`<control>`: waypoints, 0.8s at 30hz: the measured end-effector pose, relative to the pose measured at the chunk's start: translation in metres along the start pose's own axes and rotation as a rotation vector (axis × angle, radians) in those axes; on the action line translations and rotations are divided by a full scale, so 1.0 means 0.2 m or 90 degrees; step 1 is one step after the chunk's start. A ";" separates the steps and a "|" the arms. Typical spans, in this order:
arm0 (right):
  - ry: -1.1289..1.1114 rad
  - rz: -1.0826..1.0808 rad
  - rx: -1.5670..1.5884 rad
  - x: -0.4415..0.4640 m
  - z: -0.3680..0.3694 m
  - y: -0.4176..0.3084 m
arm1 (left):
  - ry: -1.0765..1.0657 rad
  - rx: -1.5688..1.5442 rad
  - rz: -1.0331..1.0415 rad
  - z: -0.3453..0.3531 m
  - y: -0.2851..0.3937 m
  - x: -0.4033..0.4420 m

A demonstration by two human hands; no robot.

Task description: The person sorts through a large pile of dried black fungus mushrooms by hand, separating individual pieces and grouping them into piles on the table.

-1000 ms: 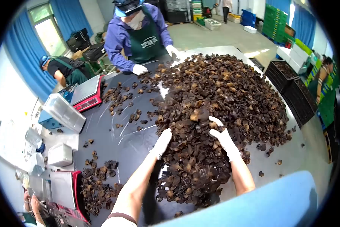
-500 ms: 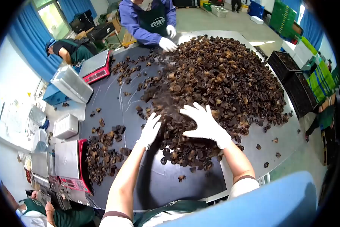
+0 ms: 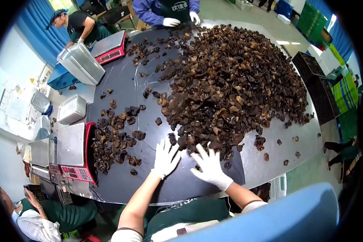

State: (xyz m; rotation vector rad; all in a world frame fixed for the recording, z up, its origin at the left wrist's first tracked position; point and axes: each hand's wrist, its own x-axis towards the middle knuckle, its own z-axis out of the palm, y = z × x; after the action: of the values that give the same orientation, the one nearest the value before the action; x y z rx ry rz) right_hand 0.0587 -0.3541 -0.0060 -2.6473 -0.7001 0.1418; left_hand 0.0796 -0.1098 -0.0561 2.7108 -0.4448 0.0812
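A large heap of dark brown, curled pieces [image 3: 238, 84] covers much of the table [image 3: 149, 121]. My left hand [image 3: 165, 158], in a white glove, lies with spread fingers at the heap's near left edge, holding nothing. Beside it, my right hand [image 3: 209, 166], gloved too, has its fingers apart, their tips by the near edge of the heap. A smaller group of the same pieces [image 3: 113, 141] lies to the left, next to a red scale [image 3: 74, 149].
Across the table stands a person in a purple sleeve and white gloves [image 3: 171, 21]. Another person bends near a second red scale [image 3: 111, 46]. Clear plastic containers [image 3: 71, 109] stand at left. Black crates [image 3: 321, 94] are at right. Someone sits at lower left.
Both hands have drawn back from the heap toward the table's near edge, and their fingers have spread. The near part of the heap has moved away from me. The view has shifted.
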 end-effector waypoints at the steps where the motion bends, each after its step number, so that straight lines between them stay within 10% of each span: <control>1: -0.004 -0.042 -0.004 -0.04 0.06 -0.05 | 0.013 0.025 0.000 0.00 -0.05 -0.01; 10: 0.107 -0.172 0.285 -0.05 -0.06 -0.18 | 0.032 0.060 -0.441 -0.26 -0.74 -0.10; 16: 0.340 0.179 -0.078 0.03 -0.02 0.20 | 0.139 -0.006 -0.265 -0.34 -0.57 -0.14; 24: 0.044 -0.077 -0.040 -0.21 0.26 -0.20 | -0.025 -0.003 0.036 -0.10 0.22 -0.04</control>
State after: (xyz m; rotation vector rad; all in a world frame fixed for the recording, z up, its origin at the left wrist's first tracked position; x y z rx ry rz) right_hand -0.0071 -0.3249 -0.0383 -2.6465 -0.8512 -0.0065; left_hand 0.0590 -0.1379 -0.0227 2.6998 -0.5327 0.0417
